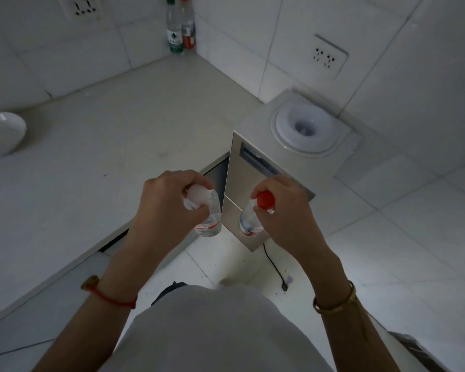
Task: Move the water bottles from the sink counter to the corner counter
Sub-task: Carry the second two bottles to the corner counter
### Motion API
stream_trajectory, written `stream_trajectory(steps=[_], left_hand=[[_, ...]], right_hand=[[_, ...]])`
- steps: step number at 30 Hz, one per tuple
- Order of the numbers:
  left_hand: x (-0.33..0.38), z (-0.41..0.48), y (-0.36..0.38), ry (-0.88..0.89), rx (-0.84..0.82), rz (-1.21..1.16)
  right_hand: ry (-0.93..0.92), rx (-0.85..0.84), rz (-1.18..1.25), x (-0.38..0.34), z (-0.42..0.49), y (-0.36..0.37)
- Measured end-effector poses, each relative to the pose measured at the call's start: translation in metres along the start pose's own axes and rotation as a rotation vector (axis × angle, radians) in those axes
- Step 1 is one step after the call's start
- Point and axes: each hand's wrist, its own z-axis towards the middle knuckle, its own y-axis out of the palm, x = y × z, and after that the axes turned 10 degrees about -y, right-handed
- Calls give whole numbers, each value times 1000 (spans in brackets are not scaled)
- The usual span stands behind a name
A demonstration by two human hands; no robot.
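My left hand [163, 204] grips a clear water bottle with a white cap [210, 221] by its neck, held upright just past the counter's front edge. My right hand [285, 210] grips a second clear bottle with a red cap [249, 224] the same way, in front of the dispenser. Two more bottles stand in the far corner of the pale counter [105, 157]: one with a green cap and green label [174, 29], and one with a red cap and red label [187, 25] touching it on the right.
A steel water dispenser [293, 162] with an open white funnel top stands on the floor right of the counter. A white rounded object [0, 134] sits at the counter's left. Wall sockets are on both tiled walls. A black cord [275, 267] lies on the floor.
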Motion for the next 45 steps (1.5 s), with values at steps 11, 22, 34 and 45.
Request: stream_trajectory(steps=[11,22,34,45], left_hand=[[19,80,14,-111,100,20],[3,174,5,-130,149,13],[-24,317,-28,-106,165,27],[-46,466,-32,-50,158,67]], right_hand=[[-115,-98,56,41,105,-7],[-206,-89,33,49,208,6],[-234,-59,48,45,360,17],[-209,-41,18,67,518,35]])
